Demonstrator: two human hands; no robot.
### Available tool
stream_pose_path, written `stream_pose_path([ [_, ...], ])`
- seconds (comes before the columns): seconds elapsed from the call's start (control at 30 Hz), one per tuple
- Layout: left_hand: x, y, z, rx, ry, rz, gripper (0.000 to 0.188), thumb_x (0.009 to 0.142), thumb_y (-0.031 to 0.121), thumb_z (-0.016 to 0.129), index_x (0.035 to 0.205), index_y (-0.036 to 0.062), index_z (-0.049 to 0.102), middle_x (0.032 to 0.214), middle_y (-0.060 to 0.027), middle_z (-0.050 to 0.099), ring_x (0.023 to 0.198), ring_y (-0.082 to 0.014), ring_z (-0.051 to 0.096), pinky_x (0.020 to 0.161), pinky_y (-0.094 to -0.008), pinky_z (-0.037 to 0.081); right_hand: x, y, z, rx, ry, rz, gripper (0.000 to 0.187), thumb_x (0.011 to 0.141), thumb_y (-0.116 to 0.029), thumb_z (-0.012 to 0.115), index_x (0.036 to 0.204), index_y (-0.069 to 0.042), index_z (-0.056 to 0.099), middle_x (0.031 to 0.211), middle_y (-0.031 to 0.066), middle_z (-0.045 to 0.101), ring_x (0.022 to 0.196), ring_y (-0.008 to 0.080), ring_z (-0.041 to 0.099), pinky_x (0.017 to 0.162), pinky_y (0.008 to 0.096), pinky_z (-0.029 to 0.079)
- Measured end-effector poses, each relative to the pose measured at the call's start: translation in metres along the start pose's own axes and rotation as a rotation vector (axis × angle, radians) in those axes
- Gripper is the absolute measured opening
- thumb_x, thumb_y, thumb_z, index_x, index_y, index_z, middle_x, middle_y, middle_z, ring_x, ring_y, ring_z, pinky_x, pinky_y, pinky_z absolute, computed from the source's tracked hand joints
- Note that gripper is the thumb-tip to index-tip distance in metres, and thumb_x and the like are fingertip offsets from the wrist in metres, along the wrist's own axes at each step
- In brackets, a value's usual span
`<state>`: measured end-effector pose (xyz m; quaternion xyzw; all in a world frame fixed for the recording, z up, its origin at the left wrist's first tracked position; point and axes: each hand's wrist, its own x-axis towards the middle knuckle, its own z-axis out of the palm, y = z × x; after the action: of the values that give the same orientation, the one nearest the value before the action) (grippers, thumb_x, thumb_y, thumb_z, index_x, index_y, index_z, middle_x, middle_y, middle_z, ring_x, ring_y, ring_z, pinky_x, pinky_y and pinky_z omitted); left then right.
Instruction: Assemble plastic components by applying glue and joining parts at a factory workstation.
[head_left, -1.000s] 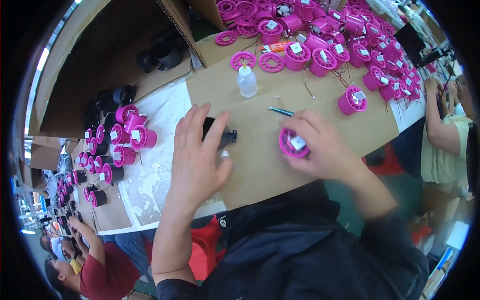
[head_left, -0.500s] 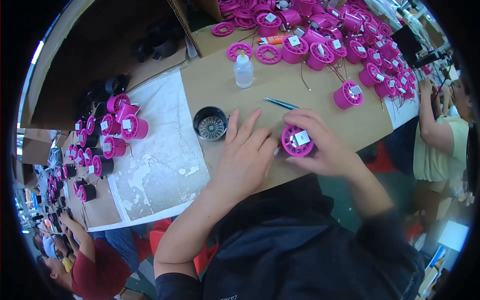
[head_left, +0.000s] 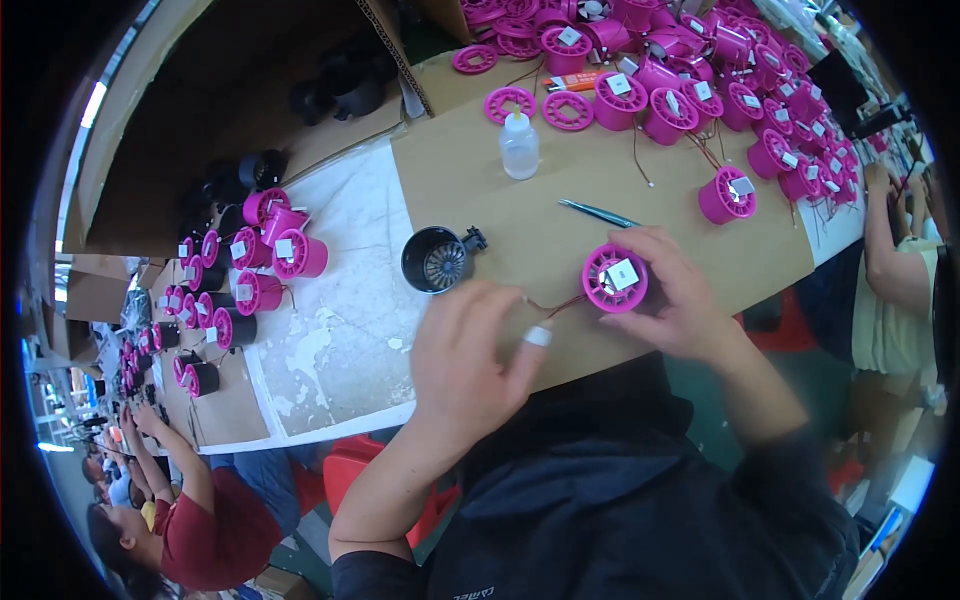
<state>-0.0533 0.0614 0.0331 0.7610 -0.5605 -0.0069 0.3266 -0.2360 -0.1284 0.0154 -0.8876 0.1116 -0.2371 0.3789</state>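
Observation:
My right hand (head_left: pixel 680 300) is closed around a pink round fan housing (head_left: pixel 596 290) with a white square label on its slotted face. Thin dark red wires (head_left: pixel 566 306) trail from it toward my left hand (head_left: pixel 462 365). That hand is somewhat blurred and holds nothing I can see; its thumb, wrapped in white at the tip, stands apart from the curled fingers. Just beyond those fingers is a black cup-shaped housing (head_left: pixel 418 262) with a ribbed bottom and a small side bracket (head_left: pixel 474 239). Tweezers (head_left: pixel 598 213) lie beyond my right hand.
A clear squeeze bottle (head_left: pixel 520 150) stands at mid-table near two flat pink rings (head_left: pixel 568 111). Many pink housings (head_left: pixel 668 115) are heaped at the back right. Pink and black units (head_left: pixel 236 327) cluster at left by a large cardboard box (head_left: pixel 300 160). Co-workers (head_left: pixel 215 520) sit on both sides.
My left hand has drawn back toward me from beside the pink housing, exposing its wires and the cup's side bracket. The black cup has turned. The whole view has shifted slightly.

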Motion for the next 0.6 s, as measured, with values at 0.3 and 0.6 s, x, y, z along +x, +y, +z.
stream_pose_path([
  [0.3,0.012,-0.059,0.002,-0.193,0.197,-0.162,0.071,0.073,0.020,0.078,0.136,0.0020,0.050,0.120,-0.0151,0.057,0.108,-0.0325,0.057,0.097,-0.0392,0.047,0.001,0.004,0.004,0.018,0.014,-0.009,0.071,0.073,-0.013,0.086,0.136,-0.004,0.055,0.127,0.0140,0.061,0.112,0.0304,0.060,0.095,0.0375,0.050],
  [0.6,0.009,-0.072,-0.001,-0.332,0.106,-0.171,0.079,0.076,0.014,0.074,0.145,0.0013,0.038,0.129,-0.0193,0.052,0.114,-0.0340,0.057,0.102,-0.0381,0.046,-0.001,0.002,0.003,0.029,0.041,0.029,0.067,0.075,-0.009,0.083,0.135,-0.004,0.055,0.125,0.0141,0.060,0.111,0.0295,0.060,0.094,0.0361,0.050],
])
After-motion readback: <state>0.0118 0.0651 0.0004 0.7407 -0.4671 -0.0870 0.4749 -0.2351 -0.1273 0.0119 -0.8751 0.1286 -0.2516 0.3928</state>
